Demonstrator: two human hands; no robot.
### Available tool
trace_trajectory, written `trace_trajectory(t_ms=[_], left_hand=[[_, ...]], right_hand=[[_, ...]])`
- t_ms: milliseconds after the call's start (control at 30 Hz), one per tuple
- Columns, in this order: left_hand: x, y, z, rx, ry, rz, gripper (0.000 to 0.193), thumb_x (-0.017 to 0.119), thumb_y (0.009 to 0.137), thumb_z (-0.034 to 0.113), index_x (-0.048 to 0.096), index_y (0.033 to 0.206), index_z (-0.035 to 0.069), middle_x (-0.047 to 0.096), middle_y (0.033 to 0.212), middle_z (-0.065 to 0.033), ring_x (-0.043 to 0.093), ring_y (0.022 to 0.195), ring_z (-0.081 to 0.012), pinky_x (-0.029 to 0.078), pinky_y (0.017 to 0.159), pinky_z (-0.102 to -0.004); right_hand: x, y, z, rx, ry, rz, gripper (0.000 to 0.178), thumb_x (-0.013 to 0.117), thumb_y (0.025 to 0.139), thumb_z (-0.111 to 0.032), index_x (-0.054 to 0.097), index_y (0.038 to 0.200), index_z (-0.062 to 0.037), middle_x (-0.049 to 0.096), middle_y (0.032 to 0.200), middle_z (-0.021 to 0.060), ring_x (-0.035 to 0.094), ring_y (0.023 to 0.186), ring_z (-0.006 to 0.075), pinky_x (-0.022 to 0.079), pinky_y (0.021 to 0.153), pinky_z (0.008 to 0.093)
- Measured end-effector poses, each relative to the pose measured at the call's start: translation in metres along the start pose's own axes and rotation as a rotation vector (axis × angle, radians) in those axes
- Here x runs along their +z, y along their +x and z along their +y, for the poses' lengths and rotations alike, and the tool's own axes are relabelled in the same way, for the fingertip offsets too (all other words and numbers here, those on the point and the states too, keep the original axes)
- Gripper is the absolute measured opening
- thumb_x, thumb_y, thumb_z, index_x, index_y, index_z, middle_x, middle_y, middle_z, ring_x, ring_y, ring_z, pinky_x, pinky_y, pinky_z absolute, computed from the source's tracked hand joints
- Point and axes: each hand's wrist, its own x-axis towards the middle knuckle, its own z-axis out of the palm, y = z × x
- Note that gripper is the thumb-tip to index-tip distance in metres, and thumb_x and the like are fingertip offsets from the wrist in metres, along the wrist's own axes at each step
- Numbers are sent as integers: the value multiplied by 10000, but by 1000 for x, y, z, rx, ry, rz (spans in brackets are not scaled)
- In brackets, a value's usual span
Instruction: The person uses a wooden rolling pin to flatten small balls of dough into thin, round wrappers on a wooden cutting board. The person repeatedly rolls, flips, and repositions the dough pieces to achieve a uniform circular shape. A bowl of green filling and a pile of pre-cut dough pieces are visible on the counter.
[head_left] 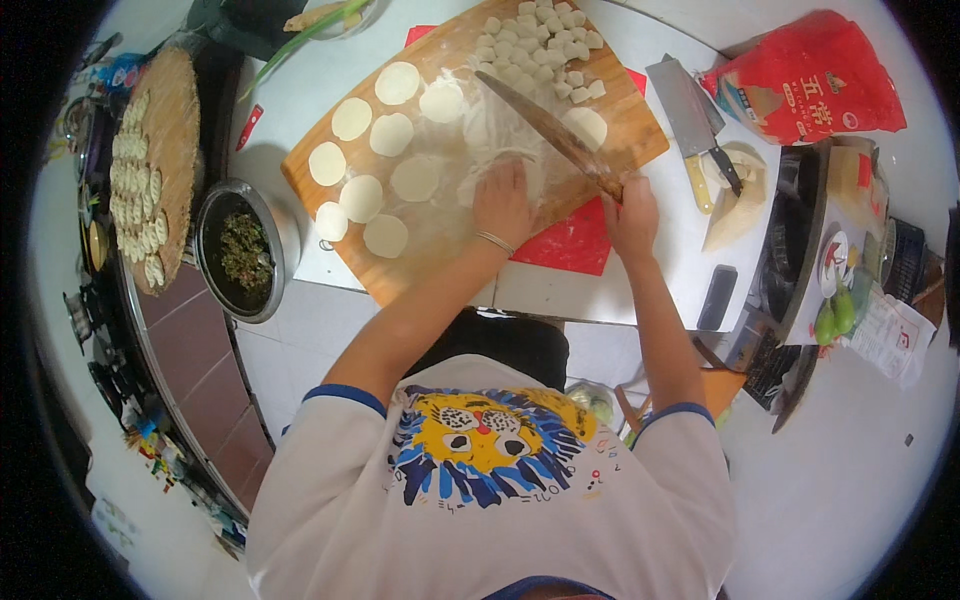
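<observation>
My right hand (632,222) grips the near end of a long, tapered wooden rolling pin (545,125), which slants away to the left over a floured wooden board (625,100). My left hand (503,205) lies palm down on the floury surface left of the pin, fingers stretched forward; the dough beneath it is partly hidden. Several flat round dough wrappers (392,134) spread over the board's left half. Another wrapper (585,128) sits right of the pin. Small cut dough pieces (535,50) are heaped at the far right of the board.
At left stands a metal bowl (290,240) of dark green filling (245,250). Beyond it, a round tray (178,110) carries rows of filled dumplings (135,190). Right of the board lie a cleaver (685,105), a black-handled knife (728,170), a dark phone (717,297) and a red bag (815,80).
</observation>
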Motion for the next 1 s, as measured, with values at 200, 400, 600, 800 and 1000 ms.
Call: trace_trajectory(t_ms=[200, 400, 600, 800, 1000], left_hand=[[-27, -3, -43, 279, -80, -6, 654, 635, 793, 222, 418, 1357, -30, 342, 1472, -229, 316, 1359, -421, 277, 1116, -499], [-19, -53, -64, -23, -22, -78, 724, 594, 822, 206, 304, 1453, 2, 203, 1553, -214, 189, 1433, -403, 200, 1140, -546], [-26, 51, -82, -29, 78, 221, 731, 576, 863, 291, 276, 1471, 19, 159, 1570, -203, 181, 1436, -395, 161, 1151, -554], [-11, -26, -82, 18, -11, -104, 674, 587, 845, 261, 352, 1429, 20, 238, 1538, -202, 200, 1423, -404, 171, 1150, -540], [-48, -25, -60, 225, -216, 347, 595, 592, 793, 167, 449, 1350, 14, 409, 1418, -201, 382, 1317, -388, 303, 1093, -513]], right_hand=[[-3, -11, 27, -27, -84, -172, 442, 774, 722, -191, 561, 1081, -44, 581, 1032, 147, 576, 894, 337, 461, 748, 430], [16, 4, 12, -403, -21, -332, 363, 710, 777, -246, 599, 1083, -84, 562, 1093, 112, 548, 1024, 306, 432, 869, 429], [35, 85, -18, -246, -313, 35, 556, 644, 828, -388, 513, 1285, -99, 515, 1228, 142, 459, 1198, 319, 300, 1046, 520], [28, 13, 3, -308, -143, -254, 521, 683, 814, -346, 512, 1230, -83, 539, 1170, 139, 502, 1129, 327, 356, 986, 502], [12, -3, -5, 64, -11, -306, 355, 697, 824, -225, 526, 1084, -55, 558, 1004, 134, 571, 916, 333, 464, 775, 453]])
